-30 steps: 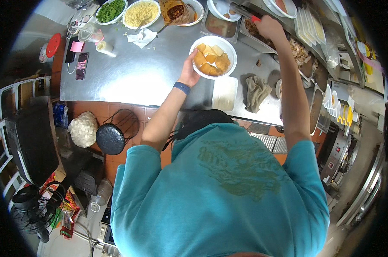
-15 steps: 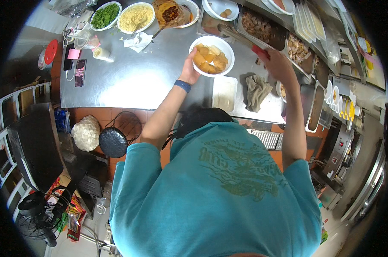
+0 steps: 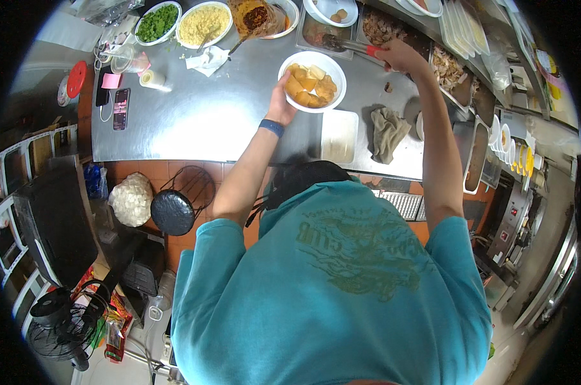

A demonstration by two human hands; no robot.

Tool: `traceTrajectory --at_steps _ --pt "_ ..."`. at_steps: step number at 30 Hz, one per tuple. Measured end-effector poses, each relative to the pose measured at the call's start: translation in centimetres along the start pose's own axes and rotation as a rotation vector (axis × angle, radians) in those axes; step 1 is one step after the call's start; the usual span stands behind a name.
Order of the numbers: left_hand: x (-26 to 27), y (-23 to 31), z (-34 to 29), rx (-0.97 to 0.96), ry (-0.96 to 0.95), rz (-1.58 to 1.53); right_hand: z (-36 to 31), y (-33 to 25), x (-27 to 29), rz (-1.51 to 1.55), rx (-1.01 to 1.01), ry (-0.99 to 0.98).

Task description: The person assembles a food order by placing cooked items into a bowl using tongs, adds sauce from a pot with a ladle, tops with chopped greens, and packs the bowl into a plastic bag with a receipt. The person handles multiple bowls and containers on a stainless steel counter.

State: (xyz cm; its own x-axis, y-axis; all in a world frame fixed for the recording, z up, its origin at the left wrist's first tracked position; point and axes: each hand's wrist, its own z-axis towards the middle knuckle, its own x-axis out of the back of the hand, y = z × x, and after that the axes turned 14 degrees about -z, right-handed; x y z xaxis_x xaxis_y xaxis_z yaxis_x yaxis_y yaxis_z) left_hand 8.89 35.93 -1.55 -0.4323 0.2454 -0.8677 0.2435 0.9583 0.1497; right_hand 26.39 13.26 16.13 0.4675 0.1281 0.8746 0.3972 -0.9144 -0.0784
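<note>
Up off the steel counter, my left hand (image 3: pixel 281 102) grips the left rim of a white bowl (image 3: pixel 337 72). Golden-brown and pale yellow food pieces (image 3: pixel 311 85) lie in it. My right hand (image 3: pixel 399 56) is closed round the red handle of a metal utensil (image 3: pixel 356 45), too small to tell spoon from tongs. Its dark head points left, at a metal pan (image 3: pixel 310 43) of reddish food. Behind that pan stands a white bowl (image 3: pixel 322 11) with a few brown pieces. A pan of brown chopped meat (image 3: pixel 381 29) lies just beyond my right hand.
Bowls of chopped greens (image 3: pixel 157 24), yellow minced food (image 3: pixel 204 25) and dark red sauce (image 3: pixel 255 18) line the far left. A pale rectangular tray (image 3: pixel 339 138) and a crumpled cloth (image 3: pixel 388 133) lie near the front edge. A phone (image 3: pixel 120 109) rests at left.
My right hand has moved up and slightly left, and the utensil's head now reaches the reddish pan. My left hand and the bowl have shifted slightly left.
</note>
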Motion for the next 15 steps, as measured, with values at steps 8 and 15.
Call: traceTrajectory --at_steps 8,15 --pt "-0.5 -0.3 0.8 0.014 -0.023 -0.014 -11.5 0.7 0.0 0.262 -0.135 0.039" --pt "0.0 -0.8 1.8 -0.004 0.018 -0.054 -19.6 -1.6 -1.6 0.361 -0.187 0.05"
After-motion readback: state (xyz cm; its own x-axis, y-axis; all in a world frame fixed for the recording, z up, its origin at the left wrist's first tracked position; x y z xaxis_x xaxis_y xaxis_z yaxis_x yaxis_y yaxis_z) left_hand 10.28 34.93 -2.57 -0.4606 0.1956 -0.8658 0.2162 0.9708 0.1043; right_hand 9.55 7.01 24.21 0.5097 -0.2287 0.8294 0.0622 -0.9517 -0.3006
